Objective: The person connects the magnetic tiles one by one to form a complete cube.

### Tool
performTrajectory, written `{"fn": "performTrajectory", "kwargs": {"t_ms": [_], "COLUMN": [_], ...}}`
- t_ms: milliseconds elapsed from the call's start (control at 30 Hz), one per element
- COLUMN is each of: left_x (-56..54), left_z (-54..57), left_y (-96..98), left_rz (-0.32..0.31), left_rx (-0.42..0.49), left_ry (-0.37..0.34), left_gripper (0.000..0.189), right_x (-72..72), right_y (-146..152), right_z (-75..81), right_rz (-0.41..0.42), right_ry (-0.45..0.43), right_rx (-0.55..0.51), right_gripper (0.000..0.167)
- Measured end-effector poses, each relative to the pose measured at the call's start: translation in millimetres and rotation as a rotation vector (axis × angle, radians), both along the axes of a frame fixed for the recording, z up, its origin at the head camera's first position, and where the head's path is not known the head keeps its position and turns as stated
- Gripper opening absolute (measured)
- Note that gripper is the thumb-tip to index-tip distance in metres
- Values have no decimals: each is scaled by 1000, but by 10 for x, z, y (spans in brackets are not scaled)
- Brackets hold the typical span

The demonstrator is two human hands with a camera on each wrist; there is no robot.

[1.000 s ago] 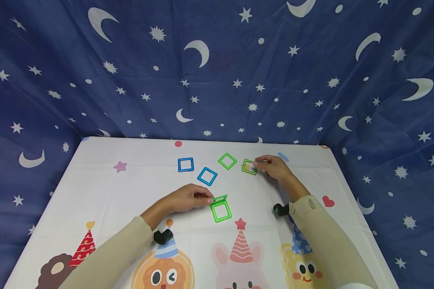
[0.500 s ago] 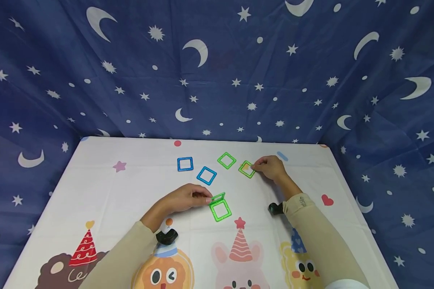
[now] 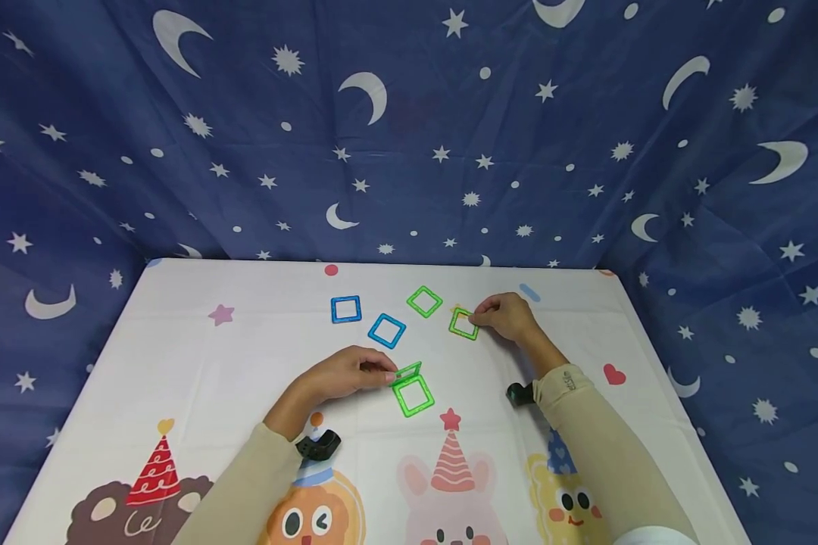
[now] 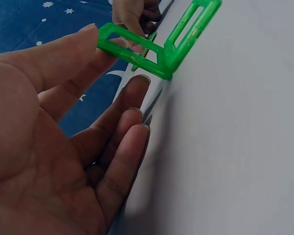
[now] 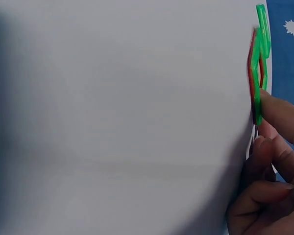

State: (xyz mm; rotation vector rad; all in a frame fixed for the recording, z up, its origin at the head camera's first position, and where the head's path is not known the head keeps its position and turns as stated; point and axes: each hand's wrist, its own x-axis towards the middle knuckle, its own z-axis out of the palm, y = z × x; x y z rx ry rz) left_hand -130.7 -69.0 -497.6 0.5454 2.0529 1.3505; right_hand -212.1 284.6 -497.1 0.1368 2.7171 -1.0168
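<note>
Dark blue cloth with white moons and stars hangs around a white table cover. A person's left hand pinches 1 bright green, see-through square frame, which looks like plastic, by its near end; the other 3 fingers hang loose. This frame leans up from a flat green square frame, and the 2 touch along 1 edge.

The right hand pinches a red-edged green square frame by its right side. I can't tell if the red is part of it or another piece, or if it is off the cover.

That red-edged frame is ahead and to the right of the leaning pair, well apart from them. Being square, it has no long way. The pair's joined edge runs rightward and a bit away from the person, but the red-edged frame's near edge slants the other way, so they don't line up.

Farther out, a light green square frame lies left of the right hand and nearer to it. A tilted blue square frame lies just past the left hand, and a straighter blue square frame lies beyond that. No container shows.
</note>
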Motion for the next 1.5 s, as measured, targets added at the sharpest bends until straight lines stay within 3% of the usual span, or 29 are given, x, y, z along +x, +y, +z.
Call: {"fn": "performTrajectory", "kwargs": {"t_ms": [233,533,700,900,1167,1500], "left_x": [14,39,58,87,122,165], "left_z": [-9,0,2,12,27,19], "left_y": [13,21,27,23,20,54], "left_rz": [15,41,55,66,69,59], "left_rx": [14,-5,-19,-39,-33,-11], "left_ry": [-5,6,1,30,59,47], "left_gripper": [21,21,22,20,18,21], "right_x": [6,0,40,221,476,721], "right_y": [25,80,97,34,-94,-203], "right_z": [16,20,80,270,474,419], "right_rz": [35,175,151,74,71,159], "right_ry": [-31,-85,-144,-213,-304,-406], "right_rx": [-3,30,-83,-241,-397,-497], "right_gripper": [22,23,23,30,36,43]}}
